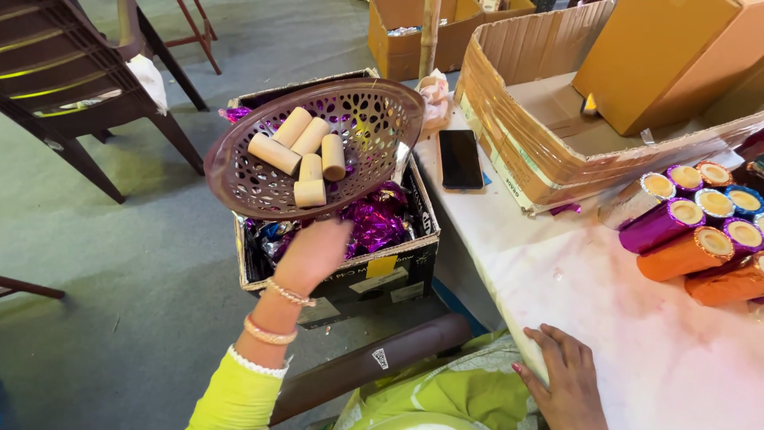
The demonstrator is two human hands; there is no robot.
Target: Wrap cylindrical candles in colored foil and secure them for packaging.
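My left hand (pixel 312 253) holds up a brown perforated plastic basket (pixel 239 179) by its near rim, tilted over a dark cardboard box (pixel 390 275). Several plain tan cardboard tubes (pixel 305 155) lie loose in the basket. The box below is full of shiny purple foil wrappers (pixel 374 223). My right hand (pixel 567 376) rests flat with fingers apart on the near edge of the white table (pixel 621 318), holding nothing. At the table's right edge lies a stack of foil-wrapped tubes (pixel 696 231) in purple, orange and blue.
A black phone (pixel 460 158) lies on the table near a large open cardboard carton (pixel 549 135) with a yellow-brown box (pixel 660 56) in it. Dark plastic chairs (pixel 72 80) stand at the left on green flooring. Another open carton (pixel 406 36) sits behind.
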